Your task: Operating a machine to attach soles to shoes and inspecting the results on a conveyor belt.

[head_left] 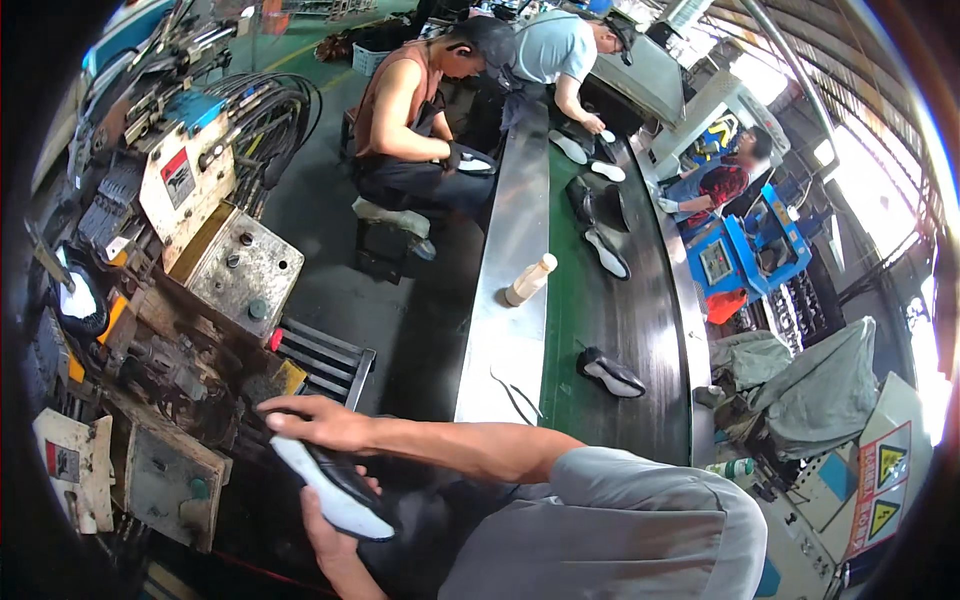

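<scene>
A worker on a shoe line holds a black shoe with a white sole (335, 485) in both hands, low in the frame at about seven o'clock, sole turned upward. The right hand (310, 422) lies flat across the heel end, fingers stretched out and pressing down; the left hand (328, 540) cups the shoe from beneath, fingers curled around its toe end. The shoe sits just in front of a worn, grimy press machine (190, 370) at nine o'clock, not yet set into it or laid on the line, so the work on this piece appears to be in mid-course.

At one o'clock the green conveyor belt (580, 330) carries more shoes: one shoe on the belt (610, 372) lies near the worker, others are spaced farther up, and these look already handled and passed along. A pale plastic bottle (530, 279) stands on the steel rail beside the belt. Farther up, at twelve o'clock, two other workers (420, 110) bend over shoes of their own.
</scene>
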